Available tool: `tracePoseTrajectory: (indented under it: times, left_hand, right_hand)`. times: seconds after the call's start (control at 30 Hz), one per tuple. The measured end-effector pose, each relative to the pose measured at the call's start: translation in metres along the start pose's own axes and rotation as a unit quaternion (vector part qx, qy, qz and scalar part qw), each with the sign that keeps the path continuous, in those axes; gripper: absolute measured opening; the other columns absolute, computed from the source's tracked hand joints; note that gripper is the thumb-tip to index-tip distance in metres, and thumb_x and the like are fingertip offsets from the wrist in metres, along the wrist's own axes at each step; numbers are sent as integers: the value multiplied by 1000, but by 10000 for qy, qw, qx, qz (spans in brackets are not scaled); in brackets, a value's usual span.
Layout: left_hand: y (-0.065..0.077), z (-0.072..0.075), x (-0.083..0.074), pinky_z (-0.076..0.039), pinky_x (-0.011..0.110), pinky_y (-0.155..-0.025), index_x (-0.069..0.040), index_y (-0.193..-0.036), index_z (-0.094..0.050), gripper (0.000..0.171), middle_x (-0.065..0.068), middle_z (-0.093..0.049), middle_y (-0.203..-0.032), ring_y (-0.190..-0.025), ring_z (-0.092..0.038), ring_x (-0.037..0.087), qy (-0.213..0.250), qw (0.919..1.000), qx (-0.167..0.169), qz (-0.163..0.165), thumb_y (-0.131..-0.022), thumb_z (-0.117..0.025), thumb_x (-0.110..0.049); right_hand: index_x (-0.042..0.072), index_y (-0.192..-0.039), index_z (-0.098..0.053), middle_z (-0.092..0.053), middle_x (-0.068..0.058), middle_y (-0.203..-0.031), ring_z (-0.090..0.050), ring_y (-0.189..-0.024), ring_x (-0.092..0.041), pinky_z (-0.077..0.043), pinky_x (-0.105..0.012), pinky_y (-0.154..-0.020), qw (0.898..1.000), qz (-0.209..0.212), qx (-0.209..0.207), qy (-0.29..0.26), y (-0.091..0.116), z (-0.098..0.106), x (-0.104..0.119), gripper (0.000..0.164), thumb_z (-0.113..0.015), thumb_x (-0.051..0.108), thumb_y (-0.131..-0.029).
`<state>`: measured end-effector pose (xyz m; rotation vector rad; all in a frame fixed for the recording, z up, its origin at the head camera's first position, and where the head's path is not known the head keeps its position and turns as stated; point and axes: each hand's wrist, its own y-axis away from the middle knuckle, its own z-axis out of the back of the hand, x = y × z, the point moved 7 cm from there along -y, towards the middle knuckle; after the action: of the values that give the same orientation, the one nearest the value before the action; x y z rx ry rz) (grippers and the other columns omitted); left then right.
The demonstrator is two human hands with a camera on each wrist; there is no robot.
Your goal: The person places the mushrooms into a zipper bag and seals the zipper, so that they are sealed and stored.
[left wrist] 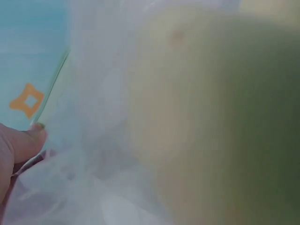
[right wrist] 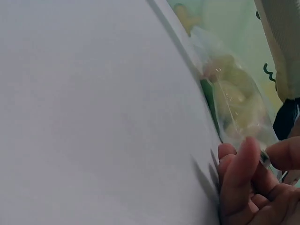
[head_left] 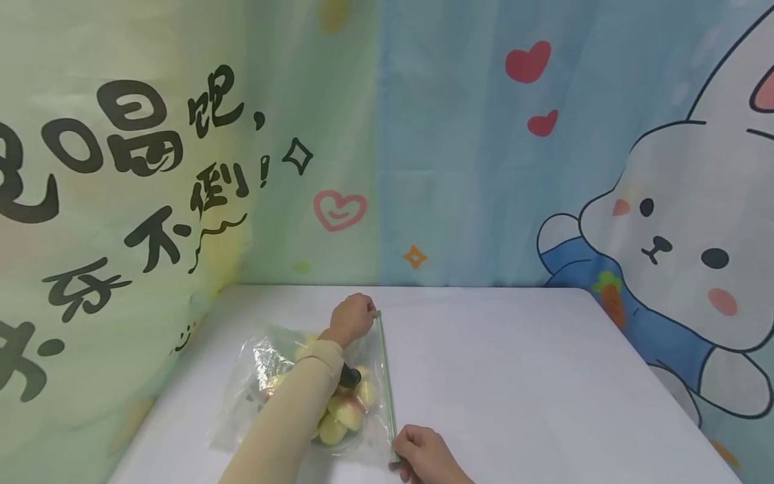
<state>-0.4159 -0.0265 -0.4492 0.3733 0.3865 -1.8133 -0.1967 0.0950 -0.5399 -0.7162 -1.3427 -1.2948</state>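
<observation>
A clear zip-seal bag lies on the table, holding several rounded, pale yellow fruits with a pink blush. Its green seal strip runs along the right side. At the far end of that strip, my left hand pinches the bag's corner, the arm crossing over the bag and hiding part of the fruit. My right hand pinches the near end of the strip between thumb and finger. In the left wrist view a blurred yellow-green shape fills much of the picture, beside the left thumb.
The white table extends to the right of the bag. Behind it hangs a printed curtain with hearts, lettering and a cartoon rabbit. A dark band sits at the left wrist.
</observation>
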Motion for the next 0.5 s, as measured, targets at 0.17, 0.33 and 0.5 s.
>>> tracePoseTrajectory:
  times: [0.17,0.33,0.5]
  left_hand:
    - [3,2,11,-45,30,-61,-10,-85,-67,15,2,-57,-87,-71,-52,15,2,10000,-21,14,-95,-64,-20]
    - [4,-1,14,-46,31,-62,-9,-89,-66,15,3,-56,-89,-73,-52,16,29,9999,125,30,-96,-61,-22]
    - [6,-4,15,-50,36,-72,-8,-98,-67,16,4,-63,-93,-80,-59,19,214,9994,284,0,-96,-60,-22]
  right_hand:
    - [5,-79,-58,-66,-2,-68,-49,-48,-6,-39,-17,-45,9998,-23,38,-204,6,-9,-4,21,-56,19,-94]
    - [7,-83,-63,-65,0,-67,-48,-49,-7,-39,-19,-46,9996,-12,-201,201,6,-5,-5,23,-57,26,-95]
    - [6,-98,-63,-64,0,-74,-48,-48,-9,-44,-22,-43,9940,231,-876,608,-7,25,-2,26,-56,32,-98]
